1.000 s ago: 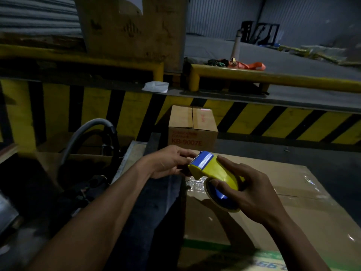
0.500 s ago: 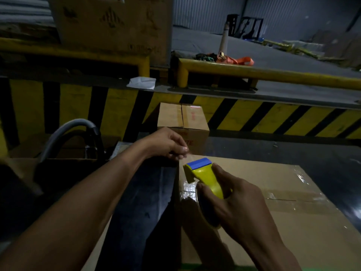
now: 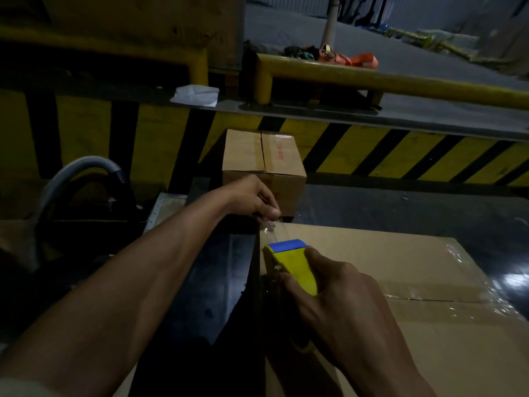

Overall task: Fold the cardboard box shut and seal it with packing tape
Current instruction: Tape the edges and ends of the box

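A large brown cardboard box (image 3: 400,262) lies closed in front of me, with clear tape along its middle seam at the right. My right hand (image 3: 340,299) grips a yellow tape dispenser (image 3: 294,265) with a blue front edge, held at the box's left edge. My left hand (image 3: 254,199) pinches the free end of the clear packing tape (image 3: 269,226) at the box's far left corner. A short stretch of tape runs from the fingers back to the dispenser.
A smaller sealed carton (image 3: 263,161) stands just behind the big box. A yellow-and-black striped dock wall (image 3: 400,150) and yellow rails (image 3: 372,78) cross the background. A grey hose (image 3: 74,173) curves at the left. White paper (image 3: 196,94) lies on the ledge.
My left hand moved away from the dispenser to the box's far corner, drawing tape out. My right hand brought the dispenser down onto the box's left edge.
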### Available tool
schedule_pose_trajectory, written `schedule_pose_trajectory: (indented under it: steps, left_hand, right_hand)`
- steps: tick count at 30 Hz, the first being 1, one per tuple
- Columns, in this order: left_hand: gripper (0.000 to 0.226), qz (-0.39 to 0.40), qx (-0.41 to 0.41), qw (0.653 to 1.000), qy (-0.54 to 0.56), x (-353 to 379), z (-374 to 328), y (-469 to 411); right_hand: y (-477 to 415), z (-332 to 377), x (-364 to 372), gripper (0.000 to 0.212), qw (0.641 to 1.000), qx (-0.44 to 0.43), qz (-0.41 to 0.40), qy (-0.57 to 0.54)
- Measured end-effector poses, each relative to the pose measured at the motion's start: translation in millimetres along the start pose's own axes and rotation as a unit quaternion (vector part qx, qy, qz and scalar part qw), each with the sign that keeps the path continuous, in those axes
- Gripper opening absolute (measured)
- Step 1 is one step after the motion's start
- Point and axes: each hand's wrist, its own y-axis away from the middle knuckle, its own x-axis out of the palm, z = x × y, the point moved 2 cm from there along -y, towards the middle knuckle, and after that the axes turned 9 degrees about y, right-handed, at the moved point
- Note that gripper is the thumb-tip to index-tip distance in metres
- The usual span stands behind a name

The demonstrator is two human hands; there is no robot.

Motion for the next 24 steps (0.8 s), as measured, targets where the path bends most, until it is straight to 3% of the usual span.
schedule_pose_trajectory:
  steps: [7, 15, 24]
  left_hand:
    - [0.006, 0.028, -0.025, 0.999, -0.017, -1, 5, -21]
    - [0.006, 0.058, -0.053, 0.996, -0.037, -8, 7, -32]
    - [0.006, 0.057, -0.086, 0.994, -0.032, -7, 18, -38]
  right_hand:
    - [-10, -2, 3, 0.079, 1.0, 0.008, 0.01, 0.003]
    - [-16, 5, 5, 0.064, 1.0, 0.012, 0.012, 0.02]
    - [-24, 11, 18, 0.075, 0.998, 0.026, -0.006, 0.056]
